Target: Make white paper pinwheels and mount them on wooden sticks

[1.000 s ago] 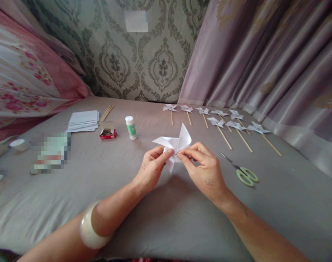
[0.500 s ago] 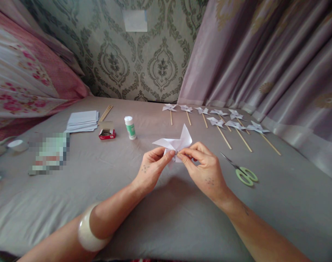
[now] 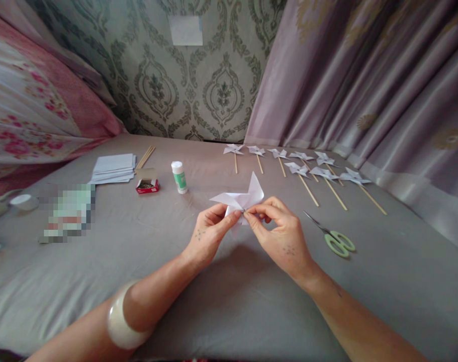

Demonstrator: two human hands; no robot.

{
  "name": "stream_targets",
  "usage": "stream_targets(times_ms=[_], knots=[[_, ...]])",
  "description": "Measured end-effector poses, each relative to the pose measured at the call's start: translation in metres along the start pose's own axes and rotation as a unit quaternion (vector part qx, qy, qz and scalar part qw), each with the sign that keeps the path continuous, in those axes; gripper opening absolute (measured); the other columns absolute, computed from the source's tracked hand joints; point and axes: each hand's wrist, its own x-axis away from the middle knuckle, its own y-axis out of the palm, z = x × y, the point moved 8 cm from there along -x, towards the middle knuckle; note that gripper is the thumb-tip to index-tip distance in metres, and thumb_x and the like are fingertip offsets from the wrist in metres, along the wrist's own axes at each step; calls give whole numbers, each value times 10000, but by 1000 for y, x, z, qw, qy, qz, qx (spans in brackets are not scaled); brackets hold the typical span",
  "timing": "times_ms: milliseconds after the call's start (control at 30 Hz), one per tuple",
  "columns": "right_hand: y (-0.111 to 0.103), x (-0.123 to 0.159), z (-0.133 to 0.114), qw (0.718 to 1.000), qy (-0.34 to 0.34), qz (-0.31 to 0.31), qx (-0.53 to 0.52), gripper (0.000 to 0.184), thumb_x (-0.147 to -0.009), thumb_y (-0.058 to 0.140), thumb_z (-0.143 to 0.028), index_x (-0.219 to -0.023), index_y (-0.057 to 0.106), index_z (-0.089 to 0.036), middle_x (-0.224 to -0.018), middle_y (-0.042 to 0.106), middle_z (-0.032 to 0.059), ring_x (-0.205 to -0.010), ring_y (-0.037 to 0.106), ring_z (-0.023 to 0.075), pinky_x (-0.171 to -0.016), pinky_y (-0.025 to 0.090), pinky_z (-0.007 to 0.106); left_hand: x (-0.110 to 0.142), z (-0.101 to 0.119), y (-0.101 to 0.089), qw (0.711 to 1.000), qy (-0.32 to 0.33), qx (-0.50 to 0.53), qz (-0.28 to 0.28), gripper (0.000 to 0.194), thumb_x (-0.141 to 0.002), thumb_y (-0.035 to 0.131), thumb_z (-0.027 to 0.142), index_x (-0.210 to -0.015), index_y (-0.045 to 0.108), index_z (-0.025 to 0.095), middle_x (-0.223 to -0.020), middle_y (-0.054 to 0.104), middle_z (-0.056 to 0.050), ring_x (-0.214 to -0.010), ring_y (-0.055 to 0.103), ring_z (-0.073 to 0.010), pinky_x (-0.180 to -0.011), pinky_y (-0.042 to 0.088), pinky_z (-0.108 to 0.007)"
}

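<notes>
A white folded paper pinwheel (image 3: 241, 197) is held above the grey sheet (image 3: 138, 251) at the centre. My left hand (image 3: 209, 232) pinches its middle from the left, thumb and fingers closed on the paper. Fingertips of my right hand (image 3: 279, 231) pinch the same centre point from the right. Whether a small pin sits between those fingertips cannot be made out. A white bangle (image 3: 119, 319) circles my left forearm.
Several finished pinwheels on wooden sticks (image 3: 307, 176) lie at the back right. Green-handled scissors (image 3: 336, 241) rest right of my hands. A glue bottle (image 3: 179, 177), a small red box (image 3: 147, 184), a paper stack (image 3: 113, 167) and spare sticks (image 3: 146, 156) lie at the back left. Curtains hang right.
The pinwheel has tilted a little and its lower blade has slipped behind my hands. Both hands stay pinched at its centre, almost unmoved.
</notes>
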Motion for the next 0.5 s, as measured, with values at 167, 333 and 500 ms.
stream_targets(times_ms=[167,333,500], knots=[[-1,0,-1,1000,0,10,0,67,-801,615,-167,-751,627,-209,-718,567,3,-669,532,137,-634,458,281,0,0,-2,1000,0,-2,14,208,-664,783,312,-797,736,159,-724,676,-22,-641,538,-117,-631,400,-238],[-7,0,2,999,16,46,14,94,-763,660,-195,-765,568,-213,-754,546,3,-698,518,148,-659,460,292,-1,3,-2,1000,7,-2,20,191,-664,784,305,-790,741,168,-706,676,-15,-621,531,-109,-611,401,-233],[-12,1,12,994,56,97,0,358,-699,724,-241,-995,524,-206,-952,587,51,-849,563,186,-788,475,351,-1,4,-2,1000,16,-2,23,193,-658,791,300,-797,745,174,-727,690,-19,-639,547,-113,-630,415,-235]])
